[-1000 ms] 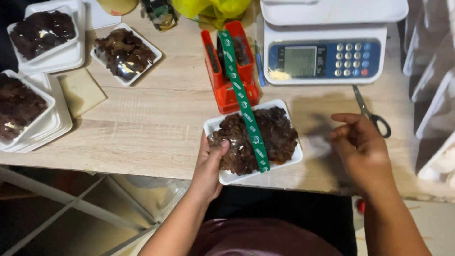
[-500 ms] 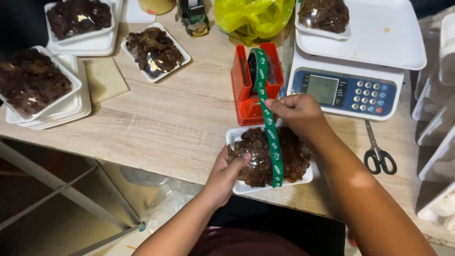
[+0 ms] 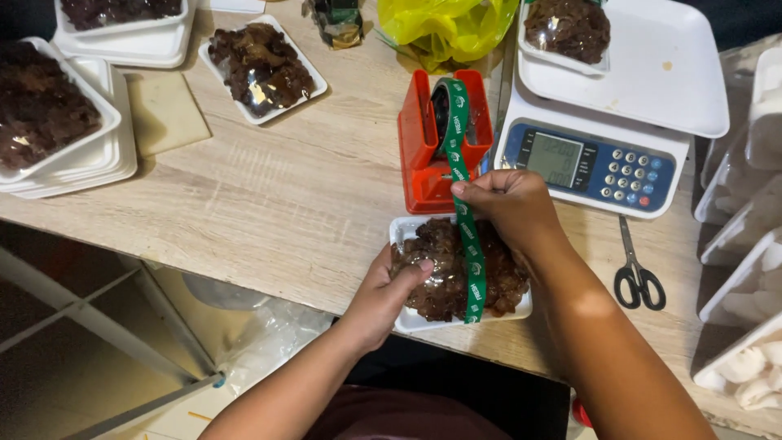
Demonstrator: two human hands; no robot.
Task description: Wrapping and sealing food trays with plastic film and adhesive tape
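Note:
A white foam tray (image 3: 419,321) of dark brown food under clear film lies at the table's near edge. My left hand (image 3: 389,285) grips its left side, thumb on the film. A green printed tape (image 3: 470,257) runs from the red tape dispenser (image 3: 419,151) down across the tray. My right hand (image 3: 509,204) pinches that tape just above the tray's far rim, close to the dispenser's base.
A white and blue digital scale (image 3: 603,106) stands at right with a filled tray (image 3: 568,28) on it. Scissors (image 3: 637,273) lie beside it. More food trays (image 3: 262,67) and stacked trays (image 3: 57,122) sit at left; a yellow bag (image 3: 444,28) is at the back.
My right hand came from the table at right to the green tape and now pinches it near the dispenser. My left hand stays on the tray.

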